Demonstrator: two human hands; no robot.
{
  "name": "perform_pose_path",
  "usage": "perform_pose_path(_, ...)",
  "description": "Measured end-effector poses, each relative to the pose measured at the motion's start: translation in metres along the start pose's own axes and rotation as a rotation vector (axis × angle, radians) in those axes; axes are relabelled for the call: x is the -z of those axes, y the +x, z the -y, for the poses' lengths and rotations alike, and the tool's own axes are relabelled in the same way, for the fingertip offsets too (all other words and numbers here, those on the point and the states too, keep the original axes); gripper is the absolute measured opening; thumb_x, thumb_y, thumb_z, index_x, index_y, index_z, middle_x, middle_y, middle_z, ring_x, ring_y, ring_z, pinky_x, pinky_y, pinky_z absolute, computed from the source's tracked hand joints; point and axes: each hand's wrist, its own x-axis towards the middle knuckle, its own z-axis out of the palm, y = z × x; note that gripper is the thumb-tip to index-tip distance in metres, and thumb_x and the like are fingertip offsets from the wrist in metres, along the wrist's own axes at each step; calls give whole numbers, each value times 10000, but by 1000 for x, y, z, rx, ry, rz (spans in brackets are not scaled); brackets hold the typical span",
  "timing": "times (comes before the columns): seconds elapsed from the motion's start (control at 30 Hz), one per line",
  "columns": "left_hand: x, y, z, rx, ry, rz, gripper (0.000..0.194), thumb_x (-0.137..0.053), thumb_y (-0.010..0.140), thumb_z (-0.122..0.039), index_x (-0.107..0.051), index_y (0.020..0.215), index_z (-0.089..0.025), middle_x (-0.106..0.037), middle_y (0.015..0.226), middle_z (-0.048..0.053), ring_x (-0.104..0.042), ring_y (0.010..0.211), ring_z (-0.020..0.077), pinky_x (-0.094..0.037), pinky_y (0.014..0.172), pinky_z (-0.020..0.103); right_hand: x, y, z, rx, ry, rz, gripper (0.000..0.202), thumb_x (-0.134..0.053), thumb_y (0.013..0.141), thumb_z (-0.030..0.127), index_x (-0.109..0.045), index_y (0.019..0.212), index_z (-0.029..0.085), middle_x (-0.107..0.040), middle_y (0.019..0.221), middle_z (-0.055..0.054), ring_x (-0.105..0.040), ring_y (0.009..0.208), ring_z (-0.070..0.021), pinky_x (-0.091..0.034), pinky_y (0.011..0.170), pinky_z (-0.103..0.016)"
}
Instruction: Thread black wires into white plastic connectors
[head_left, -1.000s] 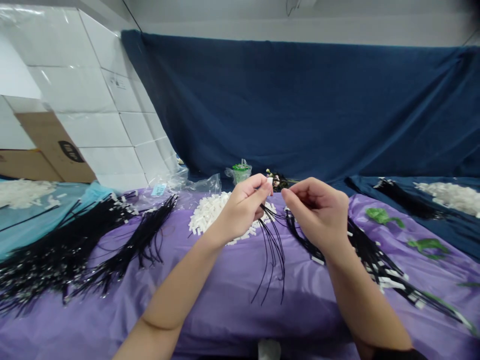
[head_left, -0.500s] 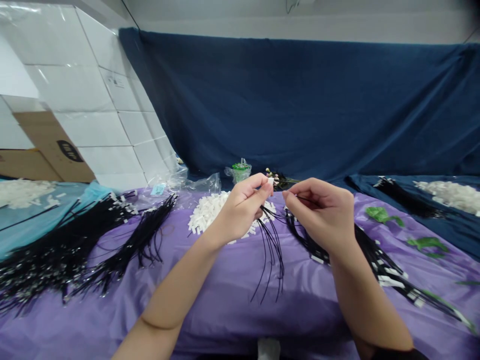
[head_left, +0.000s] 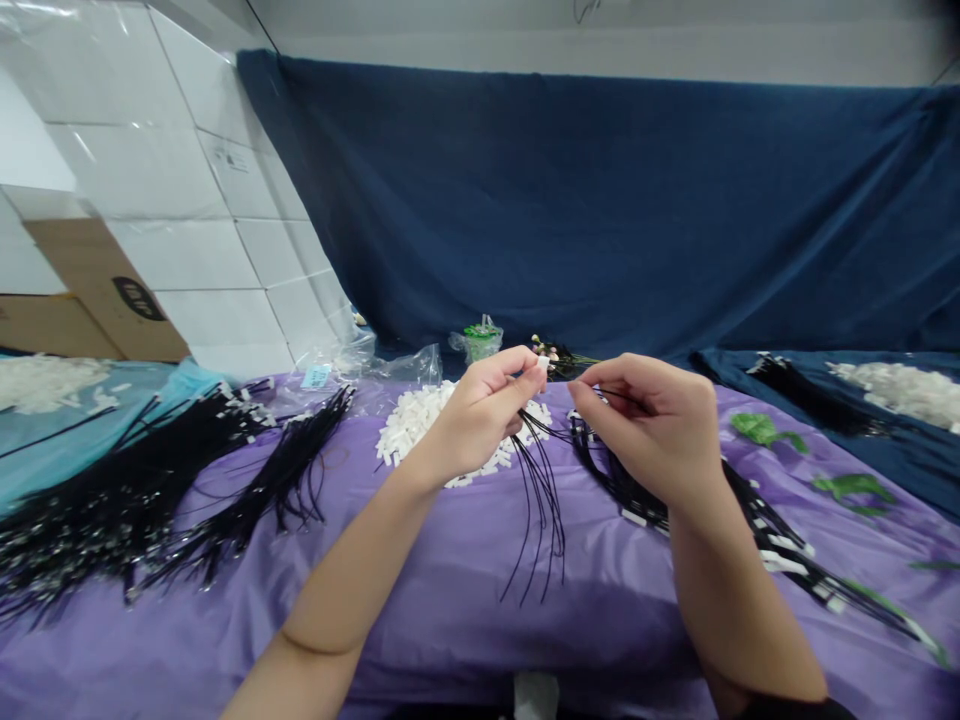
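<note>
Between the thumb and index finger of my left hand [head_left: 491, 405] is a small white plastic piece [head_left: 542, 363]. Several thin black cords [head_left: 541, 500] hang down from under that hand's other fingers. To the right, my right hand [head_left: 651, 420] is closed, thumb against the fingertips, with a black cord [head_left: 621, 398] running through its fingers. A short gap separates the two hands. Behind and below my left hand lies a pile of small white pieces [head_left: 405, 425]. Under my right hand and forearm rests a bundle of black cords with white pieces [head_left: 765, 530].
Bundles of black cords [head_left: 127, 490] lie at left on the purple cloth [head_left: 465, 600]. A clear plastic bag [head_left: 405, 366] and a lidded cup [head_left: 481, 343] stand behind. Green leaves [head_left: 757, 428] are at right. White boxes [head_left: 202, 250] rise at back left, beside a blue curtain [head_left: 562, 220].
My right hand has shifted very slightly to the right, away from the left hand. My left hand still pinches the white piece, and the cords hang as before.
</note>
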Motion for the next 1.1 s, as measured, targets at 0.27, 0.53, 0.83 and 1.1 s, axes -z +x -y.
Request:
perform_pose_path(0.27,0,-1,-2,-1,31,8,323,-556,908,-445,-473,735,-185,-264,586,-69,-230,455,47,-212,417,217,2,-1,-1,-8,16,0,83,-670,814,206,-662,734,185,-464,542,52,-405,500,-74,-335,512,-244)
perform_pose_path(0.53,3,-3,-4,19,84,48,334,-567,900,-454,-477,731,-180,-291,619,-60,-257,462,42,-207,408,211,1,2,-2,171,-110,-23,87,-598,898,202,-634,819,198,-556,668,12,-464,558,-93,-381,546,-243)
perform_pose_path(0.83,0,2,3,51,-42,56,336,-564,897,-470,-487,746,-180,-297,588,-72,-236,425,31,-197,399,194,-14,-1,-9,420,-327,-111,85,-597,904,145,-634,932,215,-657,799,-21,-596,669,-100,-429,595,-221)
perform_pose_path(1.1,-4,5,5,46,-148,72,335,-580,894,-450,-490,742,-165,-332,600,-74,-243,418,15,-206,382,165,-21,2,-8,440,-318,-186,46,-576,922,142,-602,936,176,-619,785,-20,-567,664,-95,-430,571,-202)
